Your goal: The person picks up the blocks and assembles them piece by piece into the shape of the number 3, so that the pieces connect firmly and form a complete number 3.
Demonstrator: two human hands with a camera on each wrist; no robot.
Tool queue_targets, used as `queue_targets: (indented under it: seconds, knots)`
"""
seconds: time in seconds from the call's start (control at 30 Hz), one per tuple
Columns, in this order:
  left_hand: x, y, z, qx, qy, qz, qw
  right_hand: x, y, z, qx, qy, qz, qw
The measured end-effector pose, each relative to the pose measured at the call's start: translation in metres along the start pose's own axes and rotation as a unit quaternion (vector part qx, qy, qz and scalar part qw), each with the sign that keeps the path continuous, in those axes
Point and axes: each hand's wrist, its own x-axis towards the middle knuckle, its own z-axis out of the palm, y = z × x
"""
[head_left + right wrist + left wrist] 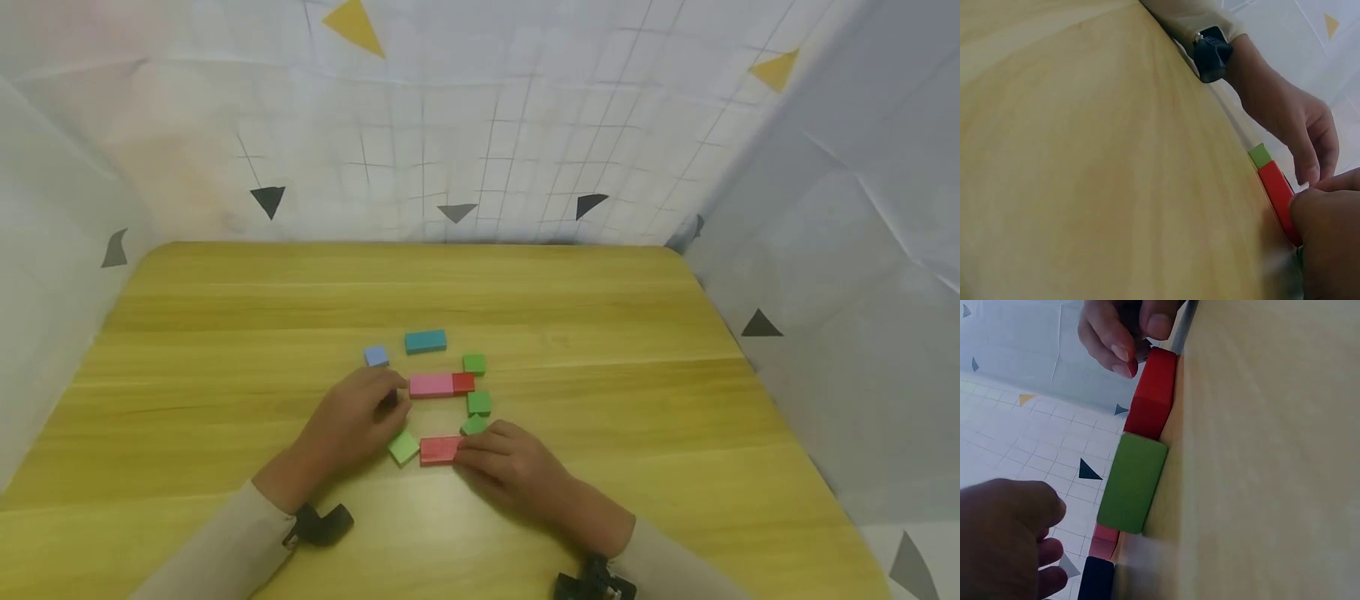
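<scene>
My right hand [517,467] pinches the right end of a long red block [438,451] lying flat on the table. Its fingers also show at that block's far end in the left wrist view. A light green block [403,448] sits slantwise at the red block's left end. My left hand [348,421] is over the table beside the left end of a pink block [431,386], thumb and fingers apart. A dark blue block [1096,581] shows near its fingers in the left wrist view. A small red block [463,382] adjoins the pink one.
Green blocks [479,404] line the right side, one tilted block [472,426] close to my right fingers. Another green block [474,363] lies farther back. Beyond my left hand are a light blue block [377,357] and a teal block [425,342]. White sheets surround the wooden table [637,333].
</scene>
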Motion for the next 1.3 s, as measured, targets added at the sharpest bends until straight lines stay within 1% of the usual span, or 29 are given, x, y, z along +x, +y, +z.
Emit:
queue_targets:
  seconds: [0.1, 0.2, 0.33, 0.53, 0.7, 0.83, 1.0, 1.1, 1.2, 1.3]
  knots:
    - [0.007, -0.002, 0.001, -0.001, -0.008, -0.007, 0.9999, 0.001, 0.001, -0.001, -0.002, 0.002, 0.003, 1.0]
    - [0.009, -0.004, 0.001, -0.002, -0.01, -0.018, 0.9998, 0.002, 0.001, -0.001, 0.001, 0.003, 0.007, 1.0]
    - [0.008, -0.007, -0.001, -0.003, -0.015, -0.032, 0.9994, 0.004, 0.001, 0.0, 0.002, 0.007, 0.006, 1.0]
    - [0.005, -0.01, -0.002, 0.004, -0.047, -0.049, 0.9977, 0.009, 0.0, 0.004, 0.004, 0.006, 0.002, 1.0]
    - [0.007, -0.011, 0.001, -0.009, -0.055, -0.049, 0.9972, 0.01, 0.001, 0.005, -0.004, 0.012, -0.006, 0.9999]
    - [0.009, -0.012, 0.005, -0.014, -0.062, -0.044, 0.997, 0.011, 0.002, 0.007, -0.006, 0.026, -0.018, 0.9995]
    - [0.01, -0.015, 0.006, -0.012, -0.059, -0.037, 0.9975, 0.015, 0.002, 0.01, -0.012, 0.041, -0.027, 0.9987]
    - [0.012, -0.016, 0.007, -0.013, -0.058, -0.033, 0.9977, 0.017, 0.004, 0.01, -0.014, 0.055, -0.016, 0.9983]
    - [0.013, -0.017, 0.008, -0.014, -0.061, -0.03, 0.9976, 0.017, 0.01, 0.009, -0.012, 0.083, 0.018, 0.9963]
    - [0.012, -0.018, 0.008, -0.012, -0.066, -0.032, 0.9973, 0.016, 0.023, 0.008, -0.009, 0.116, 0.061, 0.9913]
